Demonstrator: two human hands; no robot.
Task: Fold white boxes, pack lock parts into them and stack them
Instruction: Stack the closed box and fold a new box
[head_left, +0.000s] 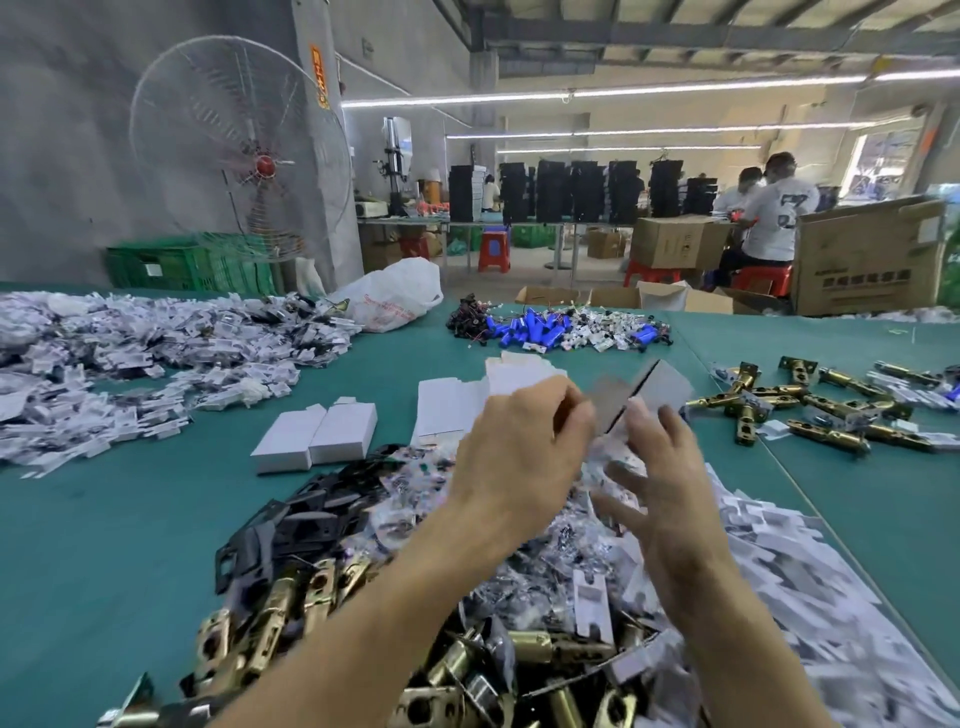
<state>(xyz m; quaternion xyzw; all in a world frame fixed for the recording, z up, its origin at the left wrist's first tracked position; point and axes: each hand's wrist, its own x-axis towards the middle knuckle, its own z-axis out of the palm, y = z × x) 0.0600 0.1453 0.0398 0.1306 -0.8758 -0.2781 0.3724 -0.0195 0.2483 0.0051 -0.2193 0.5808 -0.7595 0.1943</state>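
Note:
My left hand (511, 457) and my right hand (662, 467) are raised over the table's middle, both touching a blurred, part-folded white box (644, 389) with grey flaps. The left fingers pinch its left side; the right fingers are spread against its lower right. Flat white box blanks (457, 405) lie just behind my hands. Two folded white boxes (317, 436) sit side by side to the left. Brass latch bolts (291, 608) and black plates (291, 519) are heaped below my arms, with bagged small parts (571, 561) beside them.
The green table (130, 519) carries a white bagged-parts heap (130, 353) at left, blue batteries (540, 330) at the back, brass latches (810, 405) at right and paper slips (810, 571) at near right. A fan, crates, cartons and seated workers are beyond.

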